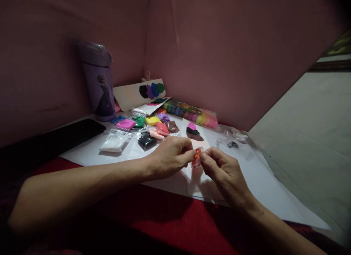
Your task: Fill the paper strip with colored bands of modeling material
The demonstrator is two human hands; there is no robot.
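Cloth, deep red, at 6 o'clock (clock centred on the packet in the hands). White paper sheet lies on it, spreading widest toward 3 o'clock.

Right hand, at about 4 o'clock: grip pinched between thumb and finger on the packet's right edge. Left hand, at 9 o'clock: grip also pinched, fingertips on the packet's left edge. Between them, small clear plastic packet with orange contents, held up above the paper; exact seal position too small to tell.

Handling, my judgement: film looks thin and slippery, so pinch edges only, both grips close together, short even pulls. Sharp tugs could split it or fling the orange stuff out. Keep it low over paper; don't squash the contents.

Beyond, 12 o'clock: narrow white card with pink, black and brown dabs; sleeves off it. Between 2 and 3: clear plastic wrapper with black bits.

Between 9 and 10: white packet, black packet. Around 10: red packet, bright pink packet. Farther, 12: long clear box of multicoloured lumps. Far 10: tall purple bottle with a printed figure.
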